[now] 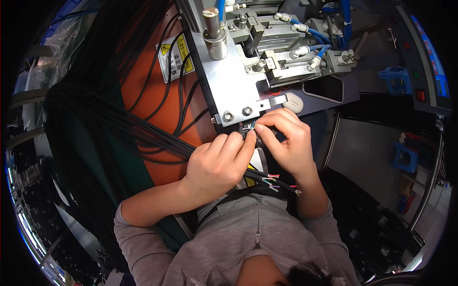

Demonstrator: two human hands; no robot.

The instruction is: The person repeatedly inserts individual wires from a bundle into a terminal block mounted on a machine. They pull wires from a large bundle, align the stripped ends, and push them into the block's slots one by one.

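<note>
Step in hand: fine wire work, by the look of it; both sets of fingertips meet at a small cluster of wires (252,126).
Wires: just beyond the fingertips, under the near edge of the plate (234,81); thin, pale and blue, too small to tell how they are seated.
Right hand (289,143): thumb and forefinger pinched on the wires, other fingers loosely curled.
Left hand (214,162): fingers bent, forefinger reaching the wires; its thumb is hidden, so I can't tell if it pinches too.
Next move: seems to call for a light, steady grip and careful lining-up, since wires this thin could bend or splay.
Cables (164,138): black, smooth, round and bendy, running in from the left to the left hand; whether the palm grips them I can't tell.
Cable ends (272,181): below and between the hands, black jackets giving way to thin coloured strands.
Plate: ahead of the hands, flat bright metal, square-edged, with round bolts (228,116) at its near edge.
Tubes (318,34): beyond the right hand, glossy blue, curved, in white fittings.
Case (293,103): just beyond the right hand, white, smooth, rounded.
Bench (145,86): left of the hands, flat, orange-red.
</note>
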